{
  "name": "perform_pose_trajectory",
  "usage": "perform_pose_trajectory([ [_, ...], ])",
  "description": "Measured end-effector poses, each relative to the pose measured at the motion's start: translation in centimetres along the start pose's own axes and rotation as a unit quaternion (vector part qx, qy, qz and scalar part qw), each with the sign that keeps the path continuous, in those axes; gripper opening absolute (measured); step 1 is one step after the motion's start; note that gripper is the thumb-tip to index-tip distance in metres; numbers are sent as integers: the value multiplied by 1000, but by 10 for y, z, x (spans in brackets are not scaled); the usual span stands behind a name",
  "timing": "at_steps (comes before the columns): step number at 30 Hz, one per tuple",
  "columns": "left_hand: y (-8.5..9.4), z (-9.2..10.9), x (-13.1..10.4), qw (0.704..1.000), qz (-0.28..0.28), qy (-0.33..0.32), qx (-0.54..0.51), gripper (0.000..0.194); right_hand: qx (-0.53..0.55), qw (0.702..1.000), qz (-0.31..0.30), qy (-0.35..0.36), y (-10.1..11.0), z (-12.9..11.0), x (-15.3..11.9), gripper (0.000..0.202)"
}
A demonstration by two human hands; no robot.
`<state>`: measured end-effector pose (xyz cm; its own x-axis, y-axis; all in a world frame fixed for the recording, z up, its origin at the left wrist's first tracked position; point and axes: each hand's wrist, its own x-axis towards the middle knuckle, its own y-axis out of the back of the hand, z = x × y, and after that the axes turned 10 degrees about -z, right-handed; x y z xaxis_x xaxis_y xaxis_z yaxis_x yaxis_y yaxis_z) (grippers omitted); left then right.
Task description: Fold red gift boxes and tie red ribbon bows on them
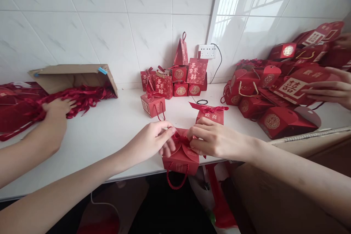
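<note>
A small red gift box (182, 164) with a twisted rope handle (177, 186) sits at the table's front edge. A dark red ribbon (180, 139) is looped in a bow over its top. At the bow's left side my left hand (157, 137) has thumb and forefinger pinched on the ribbon, the other fingers curled below. My right hand (210, 139) is closed on the ribbon from the right, its fingertips partly hidden. Just behind my right hand stands another red box (214, 115) topped by a bow. A red box with a cord handle (153, 105) stands behind my left hand.
At left, another person's hand (59, 108) touches red ribbons (85, 102) spilling from a cardboard box (74, 69). At right, a co-worker's hand (333, 87) holds a red box (298, 84) over a heap of boxes. Decorated boxes (179, 75) and a power strip (207, 51) are at the wall.
</note>
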<state>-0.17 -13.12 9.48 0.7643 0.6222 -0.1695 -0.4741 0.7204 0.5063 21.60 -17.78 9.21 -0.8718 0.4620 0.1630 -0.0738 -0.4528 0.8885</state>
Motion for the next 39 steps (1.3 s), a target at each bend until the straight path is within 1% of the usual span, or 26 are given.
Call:
perform_pose_trajectory([
  [2, -2, -3, 2, 999, 23, -29, 27, 31, 19, 1000, -12, -3, 2, 0, 0, 28],
  [4, -3, -8, 3, 996, 41, -53, 67, 31, 65, 997, -30, -18, 6, -2, -1, 27],
  [5, -4, -11, 3, 994, 45, -60, 79, 31, 103, 993, -43, -38, 8, -3, 0, 24],
  [6, -4, -14, 3, 993, 47, -67, 84, 30, 150, 984, -59, -72, 10, -5, 0, 22],
  [7, -5, -17, 3, 992, 51, -73, 88, 30, 203, 969, -79, -120, 12, -6, 1, 23],
  [8, -6, -20, 2, 991, 58, -78, 92, 29, 256, 945, -103, -175, 14, -8, 3, 26],
  [10, -7, -24, 1, 988, 69, -90, 103, 27, 352, 879, -155, -281, 16, -11, 7, 36],
  [11, -7, -25, 1, 987, 71, -95, 108, 26, 390, 846, -175, -319, 15, -12, 8, 41],
  [13, -7, -28, 0, 986, 68, -105, 114, 23, 448, 793, -197, -363, 12, -13, 11, 45],
  [14, -7, -30, 0, 985, 64, -110, 113, 22, 471, 774, -199, -374, 10, -13, 12, 44],
  [16, -6, -32, 0, 985, 54, -118, 112, 19, 506, 748, -193, -384, 4, -13, 14, 39],
  [19, -5, -37, 0, 984, 41, -128, 119, 15, 537, 736, -170, -376, -1, -13, 15, 27],
  [21, -4, -39, 0, 983, 32, -130, 126, 14, 548, 731, -166, -370, -2, -12, 14, 22],
  [24, -2, -42, 0, 983, 21, -129, 132, 14, 563, 718, -191, -362, 1, -9, 11, 22],
  [26, -1, -43, 1, 982, 19, -131, 136, 16, 567, 715, -208, -352, 4, -5, 8, 22],
  [28, 0, -43, 3, 981, 19, -137, 137, 18, 566, 718, -220, -341, 5, -1, 5, 23],
  [30, 0, -43, 4, 981, 19, -143, 133, 18, 574, 712, -231, -331, 5, 2, 3, 25],
  [32, 0, -42, 4, 979, 28, -151, 134, 18, 593, 696, -240, -326, 5, 4, 2, 29],
  [35, -2, -42, 2, 976, 56, -155, 140, 16, 599, 675, -253, -349, 4, 2, 2, 39],
  [37, -5, -41, 1, 978, 72, -142, 137, 15, 589, 676, -251, -366, 3, 0, 4, 45],
  [39, -7, -40, 1, 982, 86, -111, 126, 17, 579, 683, -241, -373, 1, -2, 6, 46],
])
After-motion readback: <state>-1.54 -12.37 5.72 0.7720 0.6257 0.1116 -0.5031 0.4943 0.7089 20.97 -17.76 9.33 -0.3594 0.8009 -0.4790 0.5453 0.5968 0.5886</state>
